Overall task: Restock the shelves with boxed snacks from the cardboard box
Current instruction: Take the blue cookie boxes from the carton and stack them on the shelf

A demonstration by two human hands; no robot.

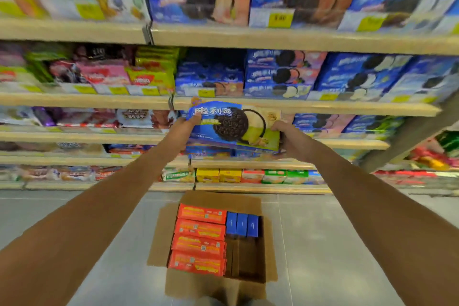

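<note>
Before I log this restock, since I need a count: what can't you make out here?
Head view only.
- Price tags: motion blur, mostly unreadable.
- Shelf behind the cookie box: hidden by it.
- Carton: right part in shadow, near flap cut by the bottom edge.
- Orange packs: print too small.

blue cookie box (233, 126) with a dark sandwich cookie and a green corner, centre frame, face out, slightly tilted, in front of the shelves (323, 107). cardboard box (159, 238) lower centre, flaps open: four orange boxes (198, 238) on the left, three blue packs (242, 225) upper right, standing on end i think.
</note>
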